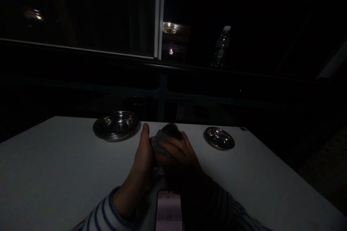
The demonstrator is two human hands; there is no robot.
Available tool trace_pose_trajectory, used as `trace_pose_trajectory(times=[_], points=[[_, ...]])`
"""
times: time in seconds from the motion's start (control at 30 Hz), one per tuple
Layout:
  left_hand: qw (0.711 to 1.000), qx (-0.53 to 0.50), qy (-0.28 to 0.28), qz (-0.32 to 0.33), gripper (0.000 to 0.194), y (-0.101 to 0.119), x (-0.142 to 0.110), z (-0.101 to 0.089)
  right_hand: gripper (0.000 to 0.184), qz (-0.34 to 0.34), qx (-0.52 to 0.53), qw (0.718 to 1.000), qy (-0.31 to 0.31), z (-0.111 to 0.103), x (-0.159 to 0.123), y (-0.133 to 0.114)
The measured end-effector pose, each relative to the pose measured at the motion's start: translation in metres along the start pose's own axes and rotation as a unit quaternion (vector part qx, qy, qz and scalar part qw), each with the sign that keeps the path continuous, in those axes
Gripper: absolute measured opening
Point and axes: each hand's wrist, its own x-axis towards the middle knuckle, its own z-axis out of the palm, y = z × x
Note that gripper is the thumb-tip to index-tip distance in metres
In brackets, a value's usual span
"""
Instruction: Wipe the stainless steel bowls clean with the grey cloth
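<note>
Over the middle of the table, my left hand (145, 153) supports a dark, round-edged metal bowl (171, 128) from the left side, thumb pointing up; its other fingers are mostly hidden. A grey cloth (159, 142) lies against the bowl, bunched under the fingers of my right hand (179, 151), which curl over it. Most of the bowl is covered by hands and cloth, and the dim light hides its detail. To the left sits a stack of shiny metal bowls (116, 126). A single smaller metal bowl (219, 138) rests to the right.
A lit phone (169, 209) lies on the white table (62, 166) below my hands. Beyond the table's far edge is a dark window with a pale frame (159, 14). A plastic bottle (221, 48) with a white cap stands on the ledge.
</note>
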Motion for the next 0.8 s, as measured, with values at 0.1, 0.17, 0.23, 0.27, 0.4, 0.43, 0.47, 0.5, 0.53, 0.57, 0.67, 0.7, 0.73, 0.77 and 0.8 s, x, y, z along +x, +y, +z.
trace_pose_trajectory(times=[0.1, 0.17, 0.23, 0.27, 0.4, 0.43, 0.47, 0.5, 0.53, 0.57, 0.67, 0.7, 0.73, 0.77, 0.8], points=[[0.999, 0.03, 0.031, -0.006, 0.052, -0.002, 0.0, 0.001, 0.025, 0.032, 0.008, 0.999, 0.003, -0.004, 0.002, 0.007], [0.997, 0.061, 0.045, 0.004, 0.052, -0.004, 0.002, 0.0, 0.028, 0.085, 0.039, 0.996, -0.005, -0.009, 0.003, 0.016], [0.994, 0.091, 0.052, 0.022, 0.051, -0.005, 0.004, -0.003, 0.032, 0.156, 0.094, 0.983, -0.004, -0.012, 0.002, 0.024], [0.993, 0.098, 0.048, 0.035, 0.048, -0.005, 0.004, -0.004, 0.033, 0.2, 0.128, 0.971, 0.004, -0.012, 0.001, 0.028], [0.996, 0.05, 0.013, 0.068, 0.028, 0.002, 0.004, -0.006, 0.033, 0.367, 0.271, 0.887, 0.067, -0.009, -0.002, 0.036], [0.997, 0.025, 0.01, 0.07, 0.024, 0.005, 0.004, -0.005, 0.033, 0.395, 0.298, 0.865, 0.087, -0.007, -0.003, 0.035], [0.997, 0.0, 0.007, 0.073, 0.021, 0.008, 0.003, -0.004, 0.034, 0.415, 0.316, 0.846, 0.108, -0.006, -0.002, 0.034], [0.997, -0.02, 0.004, 0.077, 0.019, 0.011, 0.002, -0.003, 0.034, 0.428, 0.327, 0.833, 0.128, -0.006, -0.001, 0.033], [0.996, -0.038, 0.002, 0.083, 0.016, 0.013, 0.001, -0.003, 0.035, 0.434, 0.333, 0.824, 0.146, -0.005, 0.0, 0.031], [0.995, -0.052, 0.001, 0.089, 0.015, 0.015, 0.001, -0.002, 0.036, 0.436, 0.335, 0.82, 0.159, -0.006, 0.0, 0.029], [0.992, -0.089, -0.012, 0.086, 0.017, 0.016, 0.002, -0.003, 0.038, 0.433, 0.325, 0.82, 0.187, -0.005, 0.001, 0.023], [0.991, -0.102, -0.022, 0.086, 0.017, 0.015, 0.003, -0.004, 0.039, 0.43, 0.314, 0.825, 0.191, -0.004, 0.0, 0.021], [0.989, -0.113, -0.033, 0.089, 0.018, 0.015, 0.005, -0.005, 0.04, 0.426, 0.3, 0.832, 0.192, -0.001, -0.002, 0.019], [0.987, -0.123, -0.045, 0.093, 0.018, 0.015, 0.006, -0.007, 0.041, 0.42, 0.288, 0.84, 0.189, 0.002, -0.004, 0.018], [0.985, -0.13, -0.056, 0.094, 0.019, 0.015, 0.007, -0.008, 0.042, 0.411, 0.276, 0.849, 0.185, 0.006, -0.007, 0.016]])
